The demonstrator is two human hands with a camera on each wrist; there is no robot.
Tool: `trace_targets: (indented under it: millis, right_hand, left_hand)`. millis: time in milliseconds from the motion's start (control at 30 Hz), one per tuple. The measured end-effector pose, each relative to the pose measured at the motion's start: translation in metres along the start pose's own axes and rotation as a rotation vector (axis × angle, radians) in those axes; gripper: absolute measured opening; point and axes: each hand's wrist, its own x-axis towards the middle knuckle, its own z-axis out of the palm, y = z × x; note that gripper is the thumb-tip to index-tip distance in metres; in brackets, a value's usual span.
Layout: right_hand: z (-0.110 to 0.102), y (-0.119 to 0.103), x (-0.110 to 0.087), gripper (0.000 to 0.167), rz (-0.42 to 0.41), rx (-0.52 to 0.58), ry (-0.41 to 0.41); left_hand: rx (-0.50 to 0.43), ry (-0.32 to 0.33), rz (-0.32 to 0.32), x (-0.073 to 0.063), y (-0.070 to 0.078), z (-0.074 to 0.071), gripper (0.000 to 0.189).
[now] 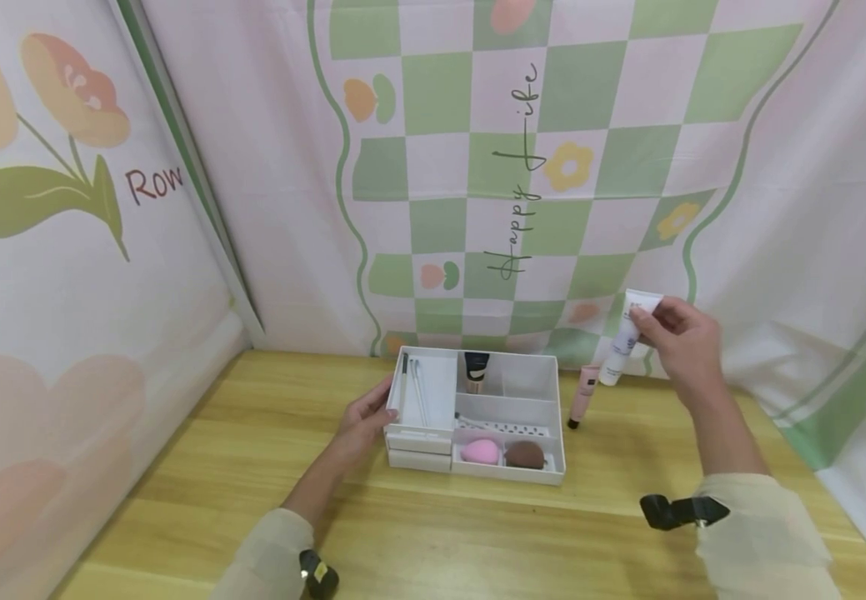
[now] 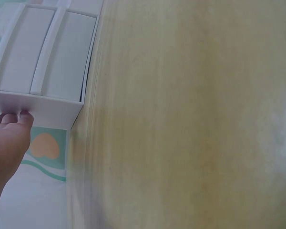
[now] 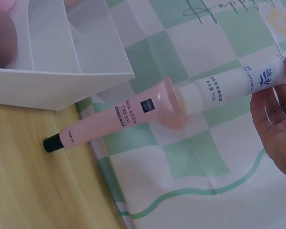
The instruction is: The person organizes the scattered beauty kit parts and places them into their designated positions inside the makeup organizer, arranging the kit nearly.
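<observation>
My right hand (image 1: pixel 683 343) pinches a white cream tube (image 1: pixel 622 346) near its flat sealed end, cap downward. Beside it a pink isolation cream tube (image 3: pixel 119 114) stands on its black cap on the table, right of the organizer. In the right wrist view the white tube's cap overlaps the pink tube's flat end. My left hand (image 1: pixel 363 423) rests against the left side of the white cosmetics organizer (image 1: pixel 560 417); the left wrist view has its fingertips (image 2: pixel 26 116) on the side wall.
Inside the organizer are thin brushes (image 1: pixel 419 392) at left, a black-capped tube (image 1: pixel 476 371) at the back, a pink sponge (image 1: pixel 481 452) and a brown sponge (image 1: pixel 525 455) in front. A patterned curtain (image 1: pixel 433 167) hangs behind the wooden table (image 1: pixel 478 542).
</observation>
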Motion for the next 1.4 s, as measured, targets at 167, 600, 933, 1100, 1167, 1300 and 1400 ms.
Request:
trace_targets:
  millis: [167,600,933,1100,1167,1300,1400]
  right_hand:
    - [0.014,-0.002,0.004,0.018,-0.026,0.011,-0.047]
    - [0.051,0.008,0.012,0.016,0.001,-0.076,-0.098]
    - [0.069,0.021,0.013,0.005,0.056,-0.169,-0.098]
    - [0.078,0.029,0.014,0.006,0.073,-0.177,-0.115]
    - [0.082,0.032,0.013,0.006,0.077,-0.154,-0.12]
    - [0.089,0.039,0.012,0.009,0.096,-0.152,-0.134]
    - [0.094,0.044,0.011,0.018,0.112,-0.186,-0.148]
  left_hand:
    - [-0.007,-0.001,-0.007,-0.001,0.0,0.0,0.068]
    - [-0.011,-0.01,-0.005,0.0,0.0,-0.001,0.068]
    - [0.005,-0.008,-0.008,0.0,0.001,0.0,0.068]
    - [0.001,-0.011,-0.008,0.001,0.001,-0.001,0.067]
    - [0.005,-0.011,-0.009,0.001,0.001,-0.001,0.067]
    - [0.015,-0.008,-0.016,0.001,0.001,-0.001,0.067]
    - [0.021,-0.009,-0.018,0.001,0.0,-0.001,0.066]
